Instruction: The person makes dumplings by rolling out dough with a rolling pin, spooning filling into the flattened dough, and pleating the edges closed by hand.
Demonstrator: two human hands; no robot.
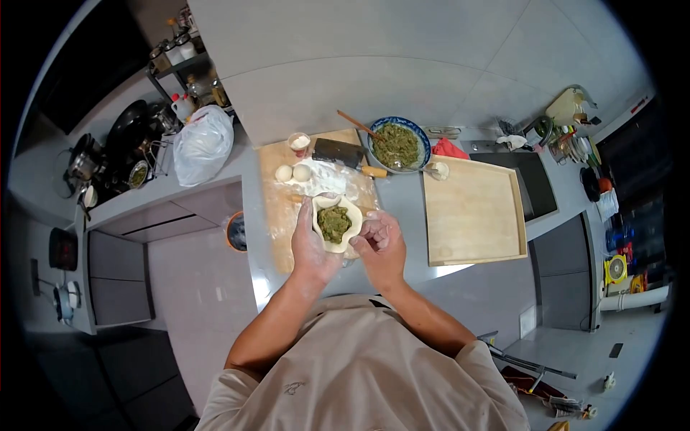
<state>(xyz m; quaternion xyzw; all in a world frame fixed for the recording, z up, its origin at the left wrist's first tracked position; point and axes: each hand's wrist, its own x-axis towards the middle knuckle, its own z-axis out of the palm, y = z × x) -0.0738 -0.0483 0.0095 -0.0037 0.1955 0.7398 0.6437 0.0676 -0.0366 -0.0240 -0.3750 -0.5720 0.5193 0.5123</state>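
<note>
A round dough wrapper (353, 219) rests in my left hand (310, 251), cupped around its left side and underside. Green chopped filling (333, 224) is heaped in the middle of the wrapper, whose wavy rim stands up around it. My right hand (384, 248) has curled fingers, with thumb and forefinger pinching the wrapper's right edge. Beneath both hands lies a floured wooden board (280, 248). Two dough balls (293, 173), a patch of white flour (330, 176) and a dark-bladed cleaver (338, 153) are on that board. A rolling pin is mostly hidden behind the hands.
Behind the board stands a blue-patterned bowl (425, 147) of green filling with a wooden-handled utensil. To the right, a wooden tray (474, 215) carries one filled bun (439, 170) at its back left corner. A small flour cup (299, 142) and white plastic bag (204, 147) are left.
</note>
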